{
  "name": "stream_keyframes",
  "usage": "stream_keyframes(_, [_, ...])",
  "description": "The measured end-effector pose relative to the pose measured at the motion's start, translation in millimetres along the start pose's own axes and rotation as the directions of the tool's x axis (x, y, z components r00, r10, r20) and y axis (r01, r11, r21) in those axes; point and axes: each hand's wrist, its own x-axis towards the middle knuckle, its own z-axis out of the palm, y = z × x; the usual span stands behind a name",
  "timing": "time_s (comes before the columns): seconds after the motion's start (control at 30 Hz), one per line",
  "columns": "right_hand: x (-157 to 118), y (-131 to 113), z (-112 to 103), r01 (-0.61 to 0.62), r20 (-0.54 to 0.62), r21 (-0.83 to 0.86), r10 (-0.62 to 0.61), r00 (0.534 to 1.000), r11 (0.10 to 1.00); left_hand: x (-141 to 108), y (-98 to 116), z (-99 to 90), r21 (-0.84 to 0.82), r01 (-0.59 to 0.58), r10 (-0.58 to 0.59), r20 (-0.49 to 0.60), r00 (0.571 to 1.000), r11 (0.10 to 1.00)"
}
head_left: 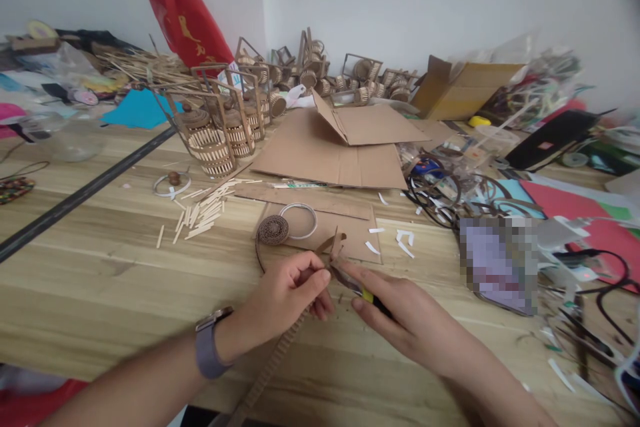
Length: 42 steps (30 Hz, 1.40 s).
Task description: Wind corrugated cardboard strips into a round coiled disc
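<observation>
Thumb and fingers of the left hand [295, 290] are pinched on a thin brown strip [337, 247] just above the wooden table [160, 300], probably to keep its end steady. Right hand [400, 307] is wrapped round a yellow-and-black-handled tool [367, 295], pointed right at that pinch, index finger stretched along it, I'd guess for control. Coiled corrugated strip [273, 229] sits near, beside a white ring [316, 223], likely for easy reach.
</observation>
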Motion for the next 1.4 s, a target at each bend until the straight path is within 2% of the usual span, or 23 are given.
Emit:
stream_keyframes(0.37, [1.1, -2.6, 1.8, -0.003, 0.004, 0.064, 0.003, 1.000, 0.998, -3.5, 0.1, 0.9, 0.000, -0.043, 0.043, 0.021, 0.999, 0.999])
stream_keyframes(0.67, [-0.4, -3.6, 2.6, -0.055, 0.009, 0.236, 0.054, 0.998, 0.970, -3.6, 2.7, 0.8, 0.052, -0.062, 0.061, 0.019, 0.998, 0.997])
stream_keyframes(0.9, [0.2, -1.0, 1.9, -0.050, -0.098, 0.329, 0.087, 0.991, 0.943, -4.9, 4.3, 1.2, 0.057, -0.043, 0.042, 0.015, 0.999, 0.997])
stream_keyframes(0.97, [-0.9, 0.9, -0.8, -0.038, -0.100, 0.291, 0.070, 0.993, 0.956, -3.3, 4.1, 1.5, 0.061, -0.019, 0.019, -0.001, 1.000, 0.998])
stream_keyframes(1.1, [-5.8, 9.8, -13.8, -0.033, -0.072, 0.107, 0.040, 0.997, 0.994, 3.0, 1.5, 0.3, 0.016, 0.055, -0.053, -0.086, 0.995, 0.998])
stream_keyframes(1.2, [-8.3, 24.8, -23.4, -0.173, -0.069, -0.079, 0.168, 0.983, 0.982, 6.4, -0.1, -1.2, -0.042, 0.074, -0.079, -0.123, 0.989, 0.996])
stream_keyframes(1.3, [-5.7, 44.0, -26.1, -0.425, -0.174, -0.330, 0.388, 0.905, 0.843, 6.5, -1.4, -1.5, -0.052, 0.066, -0.072, -0.124, 0.990, 0.996])
stream_keyframes(1.4, [-0.1, 61.3, -21.8, -0.545, -0.250, -0.463, 0.487, 0.837, 0.699, 5.5, -3.4, -1.0, -0.057, 0.056, -0.063, -0.127, 0.990, 0.997])
